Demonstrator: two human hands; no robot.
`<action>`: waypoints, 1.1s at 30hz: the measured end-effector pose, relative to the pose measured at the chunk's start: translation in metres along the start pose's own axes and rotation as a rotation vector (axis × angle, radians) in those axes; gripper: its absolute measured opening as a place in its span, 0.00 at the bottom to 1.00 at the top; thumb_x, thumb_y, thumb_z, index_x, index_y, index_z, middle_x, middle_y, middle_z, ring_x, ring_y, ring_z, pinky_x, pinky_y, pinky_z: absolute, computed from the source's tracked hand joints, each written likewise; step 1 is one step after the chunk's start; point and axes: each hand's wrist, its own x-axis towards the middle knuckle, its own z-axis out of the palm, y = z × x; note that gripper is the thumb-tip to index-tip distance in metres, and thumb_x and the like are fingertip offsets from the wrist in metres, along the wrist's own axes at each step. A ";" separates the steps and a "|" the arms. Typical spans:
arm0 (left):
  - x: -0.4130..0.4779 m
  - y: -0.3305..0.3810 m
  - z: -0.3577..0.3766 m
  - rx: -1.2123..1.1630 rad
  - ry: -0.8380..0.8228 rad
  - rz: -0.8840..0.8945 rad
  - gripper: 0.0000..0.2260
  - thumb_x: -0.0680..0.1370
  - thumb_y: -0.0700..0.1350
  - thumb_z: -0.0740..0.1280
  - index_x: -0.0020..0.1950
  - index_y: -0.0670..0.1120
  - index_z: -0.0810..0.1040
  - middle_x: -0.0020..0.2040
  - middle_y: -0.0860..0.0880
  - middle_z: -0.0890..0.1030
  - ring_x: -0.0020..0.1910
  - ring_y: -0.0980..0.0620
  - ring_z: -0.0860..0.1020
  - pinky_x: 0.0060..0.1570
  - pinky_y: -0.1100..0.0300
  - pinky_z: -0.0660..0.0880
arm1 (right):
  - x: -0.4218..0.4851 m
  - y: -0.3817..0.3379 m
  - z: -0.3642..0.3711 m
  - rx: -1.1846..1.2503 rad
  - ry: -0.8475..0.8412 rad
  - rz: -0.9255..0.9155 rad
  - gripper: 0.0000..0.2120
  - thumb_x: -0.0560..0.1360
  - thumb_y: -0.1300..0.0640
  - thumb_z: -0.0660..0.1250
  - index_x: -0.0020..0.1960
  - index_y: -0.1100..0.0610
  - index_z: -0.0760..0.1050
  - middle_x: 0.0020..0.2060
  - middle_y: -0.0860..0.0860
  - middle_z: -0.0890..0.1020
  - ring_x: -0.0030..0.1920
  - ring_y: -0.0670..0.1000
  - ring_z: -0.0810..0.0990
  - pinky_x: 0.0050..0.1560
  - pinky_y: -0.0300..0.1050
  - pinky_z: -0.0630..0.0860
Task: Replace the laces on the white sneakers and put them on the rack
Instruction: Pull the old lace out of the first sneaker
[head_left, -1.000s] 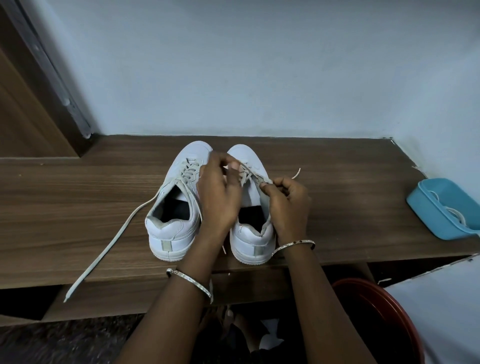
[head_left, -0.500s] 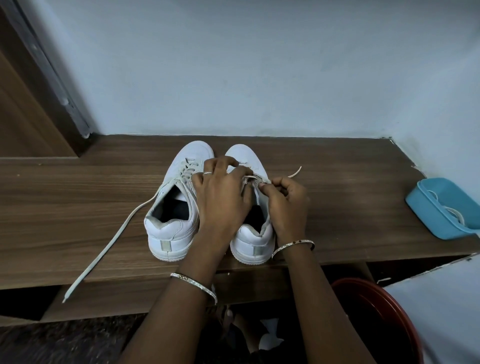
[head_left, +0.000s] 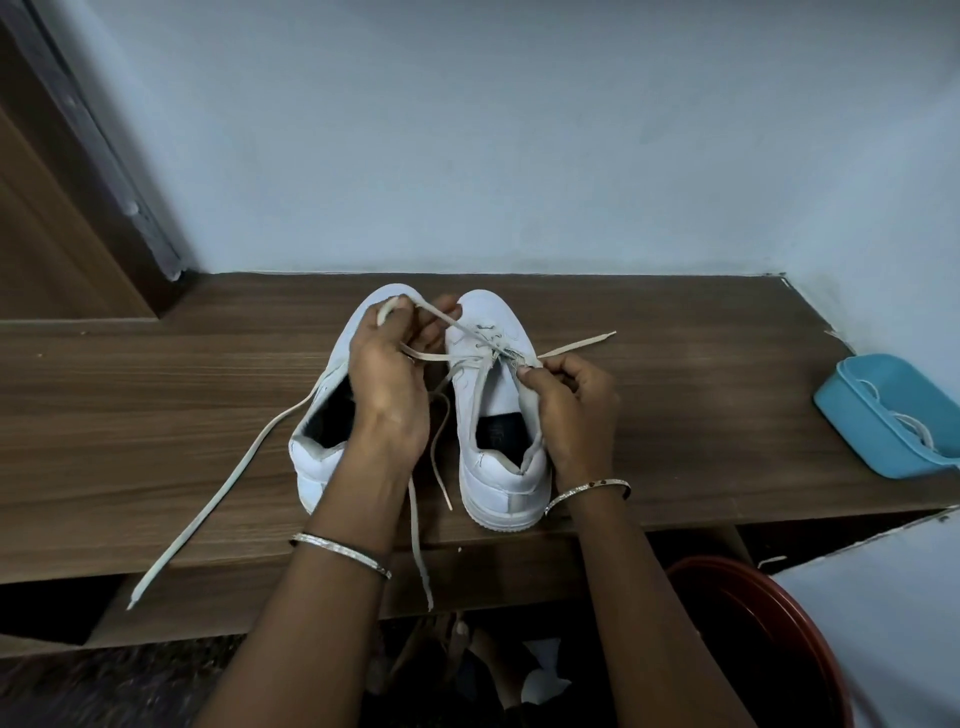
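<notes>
Two white sneakers stand side by side on a wooden shelf (head_left: 156, 415), toes to the wall, heels near its front edge. The left hand (head_left: 387, 379) hangs over the left sneaker (head_left: 317, 457) and hides most of its top. Its fingers are curled round a lace (head_left: 441, 356) that runs taut across the gap to the eyelets of the right sneaker (head_left: 498, 488); a bend of that lace shows above the knuckles. The right hand (head_left: 571, 405) is at the right sneaker's eyelets, thumb and forefinger pinching the same lace where it leaves the shoe, the other fingers folded in. One free end of it (head_left: 582, 345) pokes out to the right over the shelf. More ends hang down between the shoes and past the shelf's front edge.

A long lace (head_left: 223, 499) trails from the left sneaker across the shelf, and its tip hangs over the front edge.

At the shelf's right end sits a blue tray (head_left: 852, 415) holding a white lace (head_left: 914, 426) (partly cut off by the frame). Below it is a red basin (head_left: 779, 623), its contents out of sight.
</notes>
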 end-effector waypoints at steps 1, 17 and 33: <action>0.003 0.005 -0.002 -0.086 0.017 -0.014 0.07 0.84 0.41 0.59 0.47 0.46 0.73 0.40 0.45 0.85 0.42 0.47 0.83 0.45 0.57 0.79 | 0.000 -0.001 0.000 -0.003 0.002 0.002 0.05 0.70 0.60 0.76 0.37 0.55 0.81 0.30 0.48 0.83 0.32 0.44 0.79 0.40 0.44 0.77; -0.004 -0.033 -0.008 1.704 -0.160 0.841 0.07 0.74 0.49 0.70 0.50 0.55 0.85 0.58 0.51 0.81 0.62 0.44 0.74 0.56 0.46 0.67 | -0.002 0.000 0.002 -0.001 -0.020 0.003 0.01 0.71 0.61 0.74 0.42 0.58 0.84 0.34 0.51 0.85 0.37 0.49 0.83 0.43 0.47 0.80; -0.002 0.003 0.003 0.023 -0.090 0.056 0.08 0.85 0.40 0.57 0.47 0.46 0.71 0.35 0.47 0.83 0.37 0.48 0.84 0.48 0.53 0.80 | -0.002 -0.003 0.001 0.001 -0.028 0.033 0.03 0.70 0.60 0.75 0.39 0.58 0.83 0.34 0.54 0.84 0.36 0.48 0.80 0.42 0.47 0.78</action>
